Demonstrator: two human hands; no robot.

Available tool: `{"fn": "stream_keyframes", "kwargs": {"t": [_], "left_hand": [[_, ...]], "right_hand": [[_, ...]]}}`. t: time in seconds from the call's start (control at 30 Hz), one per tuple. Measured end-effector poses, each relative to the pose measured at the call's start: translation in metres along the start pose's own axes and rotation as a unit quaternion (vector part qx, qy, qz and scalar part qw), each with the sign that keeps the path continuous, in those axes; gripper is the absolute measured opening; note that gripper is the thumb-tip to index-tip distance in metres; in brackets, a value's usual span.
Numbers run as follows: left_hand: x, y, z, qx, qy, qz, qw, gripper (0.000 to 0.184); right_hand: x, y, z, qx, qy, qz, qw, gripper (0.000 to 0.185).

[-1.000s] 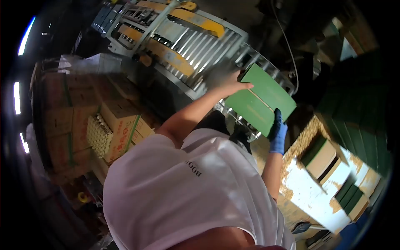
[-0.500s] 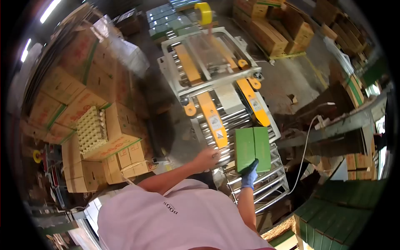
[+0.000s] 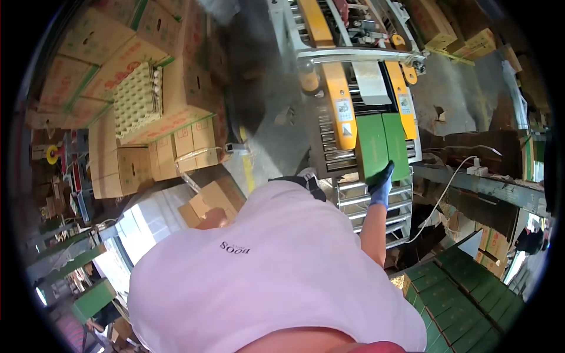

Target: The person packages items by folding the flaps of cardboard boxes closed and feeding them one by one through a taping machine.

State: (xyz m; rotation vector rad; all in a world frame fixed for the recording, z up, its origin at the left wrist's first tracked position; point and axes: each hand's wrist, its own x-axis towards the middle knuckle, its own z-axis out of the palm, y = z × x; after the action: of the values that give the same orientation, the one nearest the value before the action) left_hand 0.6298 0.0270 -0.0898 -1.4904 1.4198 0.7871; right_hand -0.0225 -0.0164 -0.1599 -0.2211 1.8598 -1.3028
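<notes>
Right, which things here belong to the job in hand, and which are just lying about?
Job: right hand, green box, roller conveyor, yellow guides; probably stacked green boxes.
Apparently lying about: egg trays, brown cartons.

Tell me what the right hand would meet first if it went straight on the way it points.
The green box, which the gloved right hand seems to touch at its near end, though depth is unclear.

We cannot see the palm side of the blue-gloved right hand (image 3: 381,183), nor the green cardboard carton (image 3: 377,139) beneath its fingers. Ahead of them, the top edge cuts the grey metal roller machine (image 3: 362,55); its white labels (image 3: 343,110) are too small to read. Left of them, we cannot tell whether bare skin (image 3: 215,219) is left hand or forearm.
</notes>
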Motion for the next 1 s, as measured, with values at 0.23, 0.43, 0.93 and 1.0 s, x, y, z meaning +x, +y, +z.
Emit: {"fn": "stream_keyframes", "kwargs": {"t": [0.23,0.43,0.93,1.0], "left_hand": [[0.008,-0.009,0.040,0.001,-0.061,0.010,0.998,0.032],[0.103,0.049,-0.073,0.176,0.031,0.073,0.981,0.034],[-0.108,0.541,-0.011,0.599,-0.167,0.440,0.648,0.052],[-0.166,0.571,0.064,0.426,-0.122,0.644,0.624,0.039]], "right_hand": [[0.047,-0.024,0.034,0.062,-0.131,0.047,0.988,0.067],[-0.024,-0.057,0.008,-0.287,-0.059,-0.077,0.953,0.070],[-0.602,0.127,-0.271,0.299,0.502,-0.041,0.811,0.051],[-0.623,0.189,-0.310,0.146,0.666,-0.003,0.731,0.063]]}}
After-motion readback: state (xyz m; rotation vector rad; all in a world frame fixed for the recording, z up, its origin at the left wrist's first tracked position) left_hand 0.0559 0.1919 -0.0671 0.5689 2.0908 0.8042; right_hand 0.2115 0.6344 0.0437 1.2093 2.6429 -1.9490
